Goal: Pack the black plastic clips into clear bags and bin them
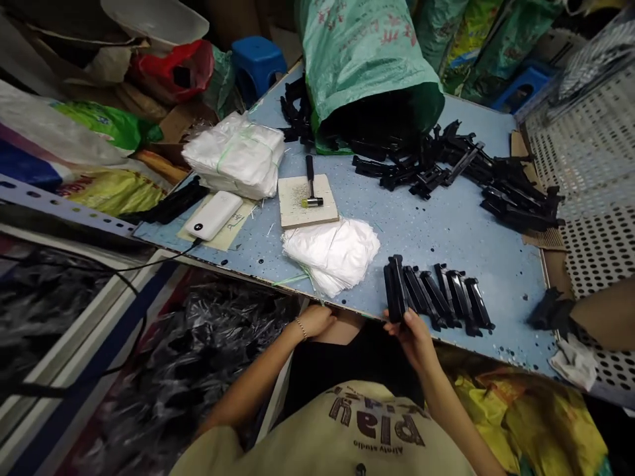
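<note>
My right hand [413, 334] is closed on the lower end of black plastic parts [395, 287], long and narrow, held upright at the table's front edge. Just right of them, several similar black parts [459, 297] lie side by side in a slanted row. My left hand [318, 322] is low by the table edge, its fingers curled in; whatever they may hold is hidden. Above it lies a fanned stack of thin white plastic bags [332, 254]. Behind that stack, a small hammer [311, 192] rests on a pale square board [292, 211].
A green woven sack [367, 59] lies open at the back, with a heap of black parts [421, 158] spilling out rightward. At left sit a tied bundle of white bags [235, 155] and a white power bank [214, 216] with a cable. A perforated panel [595, 244] borders the right side.
</note>
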